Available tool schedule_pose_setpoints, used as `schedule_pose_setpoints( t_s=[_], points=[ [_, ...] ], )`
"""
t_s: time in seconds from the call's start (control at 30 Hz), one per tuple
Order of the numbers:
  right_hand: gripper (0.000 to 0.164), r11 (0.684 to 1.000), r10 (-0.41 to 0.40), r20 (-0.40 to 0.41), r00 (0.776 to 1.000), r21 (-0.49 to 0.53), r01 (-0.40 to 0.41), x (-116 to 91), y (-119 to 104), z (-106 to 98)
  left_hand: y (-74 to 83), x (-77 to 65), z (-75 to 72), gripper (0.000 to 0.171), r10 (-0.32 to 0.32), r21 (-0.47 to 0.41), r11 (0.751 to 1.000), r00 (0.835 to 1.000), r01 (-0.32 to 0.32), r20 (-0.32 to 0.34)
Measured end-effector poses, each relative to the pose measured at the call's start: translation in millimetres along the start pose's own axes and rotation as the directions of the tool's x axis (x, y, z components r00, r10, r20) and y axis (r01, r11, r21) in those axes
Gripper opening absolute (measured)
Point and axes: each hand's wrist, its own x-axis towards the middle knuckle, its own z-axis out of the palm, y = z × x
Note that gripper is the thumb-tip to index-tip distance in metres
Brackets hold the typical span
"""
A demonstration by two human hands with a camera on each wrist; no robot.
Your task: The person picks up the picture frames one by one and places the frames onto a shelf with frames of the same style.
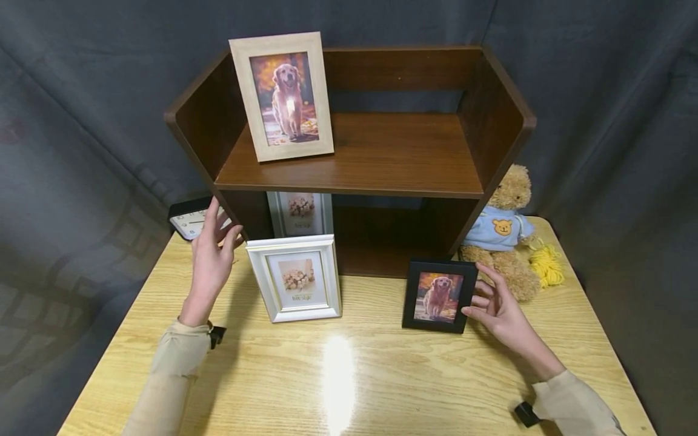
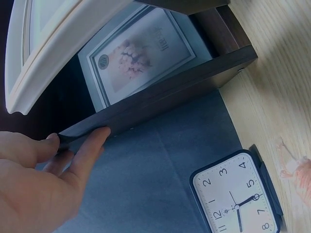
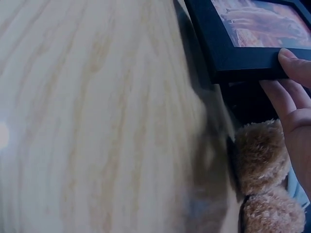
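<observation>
At the left front edge of the dark brown wooden shelf [image 1: 406, 151], my left hand [image 1: 214, 254] grips the side panel. Its thumb and fingers lie on opposite sides of that panel in the left wrist view. My right hand [image 1: 504, 318] holds a small black picture frame [image 1: 470, 284] with a dog photo by its right edge, thumb on the front and fingers behind. A white picture frame [image 1: 334, 278] with a flower print stands before the shelf's left part. Behind it, a grey-blue frame [image 1: 275, 212] sits in the lower compartment, partly hidden.
A cream frame [image 1: 289, 152] with a dog photo stands on the upper shelf. The black-edged clock [image 2: 233, 194] is left of the shelf, near a pink object [image 2: 302, 179]. To the right sit a teddy bear [image 1: 493, 230] in blue and yellow yarn [image 1: 547, 266]. Dark curtains hang behind.
</observation>
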Motion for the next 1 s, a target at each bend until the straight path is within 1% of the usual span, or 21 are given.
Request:
schedule_pose_setpoints(
  t_s=[0.1,0.2,0.47,0.53,0.73,0.93,1.0],
  points=[
    [0.105,1.000,-0.020,0.012,1.000,0.023,0.020,1.7,-2.4,1.3,-0.1,-0.1,-0.1,0.082,-0.003,0.003,1.000,1.000,0.003,0.002],
    [0.105,0.999,-0.027,0.014,1.000,0.024,0.026,3.9,-6.5,3.1,0.1,-0.4,-0.3,0.081,-0.002,-0.001,1.000,1.000,0.002,0.001],
    [0.095,1.000,-0.001,0.014,1.000,-0.028,0.001,8.2,-21.8,6.7,-0.7,-0.2,-0.2,0.080,-0.010,-0.001,1.000,1.000,0.010,0.000],
    [0.094,1.000,0.000,0.023,1.000,-0.030,0.001,9.2,-25.4,7.5,-0.9,0.1,0.0,0.080,-0.007,-0.008,1.000,1.000,0.007,-0.002],
    [0.100,0.999,0.003,0.048,0.999,-0.049,-0.001,12.1,-35.2,11.5,-0.8,0.1,0.5,0.079,0.000,-0.021,1.000,1.000,0.000,-0.004],
    [0.094,0.997,0.012,0.057,0.998,-0.072,-0.008,14.1,-43.1,16.5,-1.0,0.0,0.7,0.078,-0.003,-0.005,1.000,1.000,0.003,-0.005],
    [0.095,0.997,0.018,0.059,0.998,-0.075,-0.013,15.1,-45.9,18.5,-1.5,-0.3,0.6,0.079,0.002,-0.007,1.000,1.000,-0.002,-0.006]
  ],
)
